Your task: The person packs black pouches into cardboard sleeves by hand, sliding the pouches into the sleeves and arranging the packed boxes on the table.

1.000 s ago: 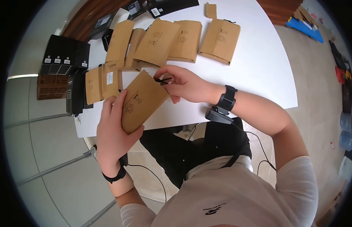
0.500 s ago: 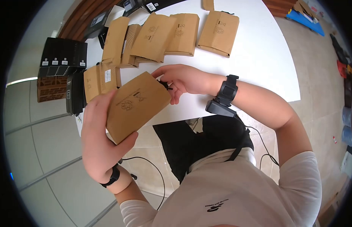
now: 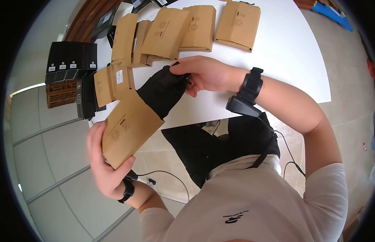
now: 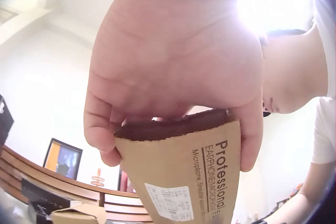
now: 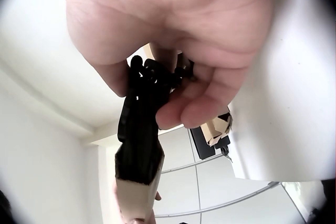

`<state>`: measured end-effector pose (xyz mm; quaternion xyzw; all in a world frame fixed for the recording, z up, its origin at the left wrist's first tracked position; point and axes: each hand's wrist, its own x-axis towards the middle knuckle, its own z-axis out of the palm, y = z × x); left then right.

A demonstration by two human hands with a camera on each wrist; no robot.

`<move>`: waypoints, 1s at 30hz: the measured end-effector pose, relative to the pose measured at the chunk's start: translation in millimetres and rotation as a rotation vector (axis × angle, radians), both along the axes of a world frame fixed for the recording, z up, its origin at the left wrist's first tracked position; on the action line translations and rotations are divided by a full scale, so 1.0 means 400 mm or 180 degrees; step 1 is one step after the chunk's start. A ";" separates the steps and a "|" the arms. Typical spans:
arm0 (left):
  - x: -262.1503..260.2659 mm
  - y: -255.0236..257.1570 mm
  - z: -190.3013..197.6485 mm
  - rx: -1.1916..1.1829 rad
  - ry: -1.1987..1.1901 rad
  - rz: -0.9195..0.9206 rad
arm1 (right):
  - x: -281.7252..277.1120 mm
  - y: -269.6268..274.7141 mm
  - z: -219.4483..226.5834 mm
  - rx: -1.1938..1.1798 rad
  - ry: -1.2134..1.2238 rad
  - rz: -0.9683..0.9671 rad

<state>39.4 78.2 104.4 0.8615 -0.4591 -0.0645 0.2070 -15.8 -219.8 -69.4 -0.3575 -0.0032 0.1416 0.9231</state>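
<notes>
My left hand (image 3: 106, 161) grips the lower end of a brown cardboard box (image 3: 131, 125), thumb on one edge and fingers on the other. Printed on its underside in the left wrist view are "Professional" and a white label (image 4: 170, 201). From the box's far end sticks a soft black pouch (image 3: 161, 94), its lower part hidden inside. Its outer end is pinched between the thumb and fingers of my right hand (image 3: 205, 74). Dark cord-like bits (image 5: 152, 71) show at that end in the right wrist view.
Several similar brown boxes (image 3: 238, 24) stand in a row along the back of the white table (image 3: 292, 68). Another brown box (image 3: 114, 82) lies at the left edge. Black boxes (image 3: 70, 60) are stacked at the far left. A cable (image 3: 290, 151) hangs from my right wrist camera.
The right hand has drawn the black pouch out of the box's end, where only a small dark bit showed before. The left hand and box have moved down and left, away from the right hand.
</notes>
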 end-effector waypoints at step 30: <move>0.049 0.024 -0.505 -0.2444 0.1267 0.0909 | -0.004 0.015 0.011 -0.1146 -0.0185 -0.1793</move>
